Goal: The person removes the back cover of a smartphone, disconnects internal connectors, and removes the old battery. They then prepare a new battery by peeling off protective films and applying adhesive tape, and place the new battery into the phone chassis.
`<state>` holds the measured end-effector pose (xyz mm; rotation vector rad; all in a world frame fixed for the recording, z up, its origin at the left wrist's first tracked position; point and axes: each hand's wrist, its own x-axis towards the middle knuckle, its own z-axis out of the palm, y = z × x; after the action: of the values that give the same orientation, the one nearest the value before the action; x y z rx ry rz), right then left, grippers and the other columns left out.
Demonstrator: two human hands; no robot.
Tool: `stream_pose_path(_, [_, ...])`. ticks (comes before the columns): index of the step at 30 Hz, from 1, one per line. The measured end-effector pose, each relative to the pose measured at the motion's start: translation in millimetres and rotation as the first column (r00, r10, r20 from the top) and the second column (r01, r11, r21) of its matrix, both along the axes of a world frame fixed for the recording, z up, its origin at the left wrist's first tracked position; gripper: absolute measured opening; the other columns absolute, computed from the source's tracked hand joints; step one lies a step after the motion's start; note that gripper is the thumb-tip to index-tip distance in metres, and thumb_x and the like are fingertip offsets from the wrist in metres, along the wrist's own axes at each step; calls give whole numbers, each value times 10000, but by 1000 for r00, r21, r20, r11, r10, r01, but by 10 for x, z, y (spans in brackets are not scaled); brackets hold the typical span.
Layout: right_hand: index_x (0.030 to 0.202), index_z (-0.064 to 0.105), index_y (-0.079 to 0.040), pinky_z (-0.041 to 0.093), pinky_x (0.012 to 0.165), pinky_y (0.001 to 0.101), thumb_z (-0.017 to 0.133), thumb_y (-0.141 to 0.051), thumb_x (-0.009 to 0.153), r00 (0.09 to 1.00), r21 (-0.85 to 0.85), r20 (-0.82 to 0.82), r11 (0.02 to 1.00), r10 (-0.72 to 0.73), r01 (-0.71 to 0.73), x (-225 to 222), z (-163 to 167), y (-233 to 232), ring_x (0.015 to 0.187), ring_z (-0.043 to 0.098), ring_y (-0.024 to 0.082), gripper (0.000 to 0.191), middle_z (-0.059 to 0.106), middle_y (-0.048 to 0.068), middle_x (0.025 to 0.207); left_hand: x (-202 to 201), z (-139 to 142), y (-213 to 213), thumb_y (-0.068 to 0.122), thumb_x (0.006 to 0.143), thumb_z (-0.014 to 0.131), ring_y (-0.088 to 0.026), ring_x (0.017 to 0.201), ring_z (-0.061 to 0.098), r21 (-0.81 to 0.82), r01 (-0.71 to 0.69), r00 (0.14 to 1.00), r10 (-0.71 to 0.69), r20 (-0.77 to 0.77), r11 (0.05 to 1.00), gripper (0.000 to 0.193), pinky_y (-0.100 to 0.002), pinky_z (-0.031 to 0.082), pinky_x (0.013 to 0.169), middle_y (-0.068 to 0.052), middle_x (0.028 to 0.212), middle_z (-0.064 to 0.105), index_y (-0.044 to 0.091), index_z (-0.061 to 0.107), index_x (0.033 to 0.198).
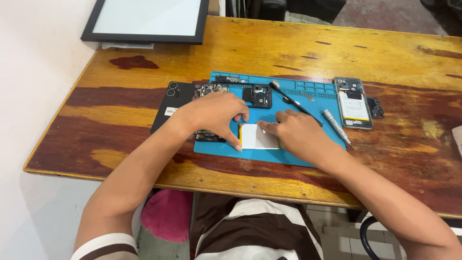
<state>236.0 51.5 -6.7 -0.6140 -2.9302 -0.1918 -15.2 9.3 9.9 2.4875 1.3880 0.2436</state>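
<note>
While both hands press down on it, the flat white battery (257, 136) lies on the near part of the blue repair mat (298, 156), caught between them. The left hand (215, 115) is spread flat, palm down, its fingertips on the battery's left edge and top corner; it grips nothing, and its heel covers an opened phone body (208, 137) whose dark edge shows just under the wrist. The right hand (299, 134) is loosely curled, its fingertips touching the battery's upper right corner; whether it pinches anything there I cannot tell.

Just beyond the left hand's fingers, a black inner phone cover (259, 96) rests on the mat. Just beyond the right hand, a slim black tool with a pale tip (294, 102) lies slantwise. To the right of the right hand, a grey pen-shaped tool (336, 126) lies across the mat's edge. Further right, off the mat, a second opened phone (354, 102) shows its own white battery, with a small dark part (376, 108) beside it. Left of the left hand, a black back cover (171, 106) with camera rings lies on the wooden desk (288, 48). Well beyond the left hand, a black-framed panel (149, 19) sits at the desk's far corner.
</note>
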Motion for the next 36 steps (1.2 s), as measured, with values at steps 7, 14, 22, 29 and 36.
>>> stream_pose_path(7, [1257, 756, -256, 552, 656, 472, 587, -3, 793, 997, -154, 4, 986, 72, -70, 31, 119, -41, 800, 679, 334, 555, 655, 127, 820, 4, -2, -14, 543, 499, 954, -276, 868, 685, 6, 7, 1000, -7, 18, 1000, 707, -419, 538, 714, -46, 877, 706, 64, 738, 971])
stream_pose_path(14, [1253, 743, -220, 548, 649, 470, 609, -44, 847, 998, -74, 15, 995, 68, -67, -23, 79, -175, 783, 675, 333, 462, 663, 146, 833, 25, 18, -14, 518, 500, 956, -267, 846, 692, -19, -15, 1000, 15, 2, 1000, 668, -419, 532, 700, -31, 866, 701, 87, 744, 964])
stream_pose_path(22, [1246, 741, -196, 555, 638, 469, 600, -21, 782, 997, -85, 63, 996, 35, -30, -42, 103, -207, 783, 683, 333, 515, 679, 149, 842, 31, 38, -29, 505, 495, 965, -265, 840, 689, -21, -19, 1000, 19, 7, 1000, 647, -418, 529, 690, -25, 857, 694, 92, 738, 939])
stream_pose_path(29, [1231, 741, -151, 549, 596, 472, 624, -36, 798, 999, -49, 25, 998, 44, -43, -50, 87, -231, 743, 686, 351, 463, 671, 169, 836, 31, 39, -35, 505, 493, 961, -264, 838, 689, -28, -24, 1000, 24, 18, 999, 654, -417, 528, 693, -27, 858, 693, 89, 738, 945])
stream_pose_path(36, [1249, 740, -168, 536, 624, 499, 601, -11, 810, 1000, -132, 18, 991, 25, -22, -91, 86, -179, 726, 684, 367, 487, 683, 164, 823, 11, 20, -27, 528, 487, 961, -265, 868, 665, 13, 14, 999, -14, 31, 1000, 679, -413, 524, 700, -38, 848, 692, 73, 738, 938])
